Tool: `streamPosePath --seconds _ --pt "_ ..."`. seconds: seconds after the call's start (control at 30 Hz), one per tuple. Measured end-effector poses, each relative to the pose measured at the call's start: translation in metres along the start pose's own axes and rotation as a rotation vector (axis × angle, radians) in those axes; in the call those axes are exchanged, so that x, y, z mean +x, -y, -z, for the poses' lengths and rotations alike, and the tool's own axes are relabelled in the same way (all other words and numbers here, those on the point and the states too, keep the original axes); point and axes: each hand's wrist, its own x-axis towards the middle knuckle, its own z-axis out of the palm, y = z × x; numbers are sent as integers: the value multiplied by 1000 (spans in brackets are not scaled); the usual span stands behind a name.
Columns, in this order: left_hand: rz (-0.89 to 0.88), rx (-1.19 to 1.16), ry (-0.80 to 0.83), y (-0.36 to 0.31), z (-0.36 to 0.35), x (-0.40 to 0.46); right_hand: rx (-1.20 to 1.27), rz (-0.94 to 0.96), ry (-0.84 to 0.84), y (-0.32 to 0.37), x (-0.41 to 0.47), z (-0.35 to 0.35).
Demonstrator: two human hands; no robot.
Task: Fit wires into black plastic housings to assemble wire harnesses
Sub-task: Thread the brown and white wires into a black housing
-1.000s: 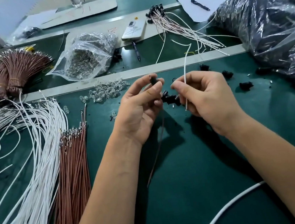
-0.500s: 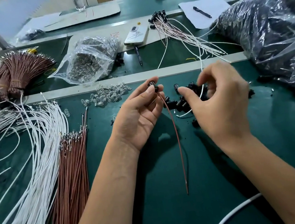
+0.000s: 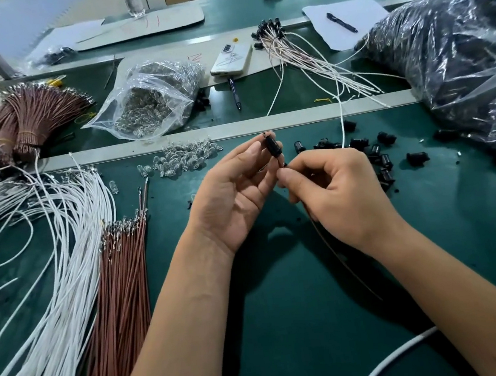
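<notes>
The left hand [image 3: 232, 196] pinches a black housing [image 3: 273, 146] between thumb and fingertips, holding it roughly upright above the green mat [image 3: 288, 323]. Just below it the right hand [image 3: 340, 198] pinches a brown wire [image 3: 343, 265] at its upper end, right at the housing's lower opening; the wire trails down under that wrist and across the mat (how deep its tip sits in the housing cannot be told). The step in hand looks like seating the brown wire. The next move likely calls for a straight push along the housing's axis while the left grip keeps it from twisting, then a white wire to follow. Spare housings [image 3: 373, 150] lie scattered just beyond the right hand. To the left lie loose white wires [image 3: 61, 257] and, beside them, a brown bundle [image 3: 119, 291]. Small clear bulbs [image 3: 187, 159] sit beyond the left hand, and finished harnesses [image 3: 302, 56] lie farther back.
</notes>
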Motion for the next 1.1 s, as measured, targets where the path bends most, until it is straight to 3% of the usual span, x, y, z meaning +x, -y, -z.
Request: streamPosePath --seconds 1.1 --pt "-105 127 157 0 4 -3 128 76 -3 -4 2 3"
